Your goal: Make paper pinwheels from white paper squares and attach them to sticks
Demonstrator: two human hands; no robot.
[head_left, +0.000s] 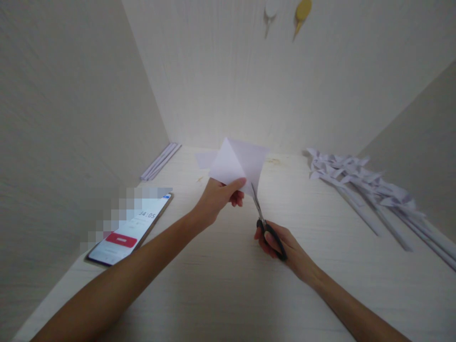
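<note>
Pinched between the thumb and fingers of my left hand (pixel 223 197) is a folded sheet of white paper (pixel 228 161), held above the table. One flap of it is folded over into a triangle. My right hand (pixel 281 240) has its fingers through the black handles of a pair of scissors (pixel 261 216). The scissor blades point up and away, with their tips at the paper's lower right corner. Whether the blades are cutting into the paper I cannot tell. Another piece of white paper (pixel 204 160) shows behind the held sheet, to its left.
Thin rolled paper sticks (pixel 161 161) lie at the back left. A phone (pixel 130 232) with a lit timer screen rests at the left. Several paper pinwheel-like pieces on sticks (pixel 366 183) are heaped at the right. Walls enclose the table (pixel 213 285); two hooks (pixel 302 12) hang on the back wall.
</note>
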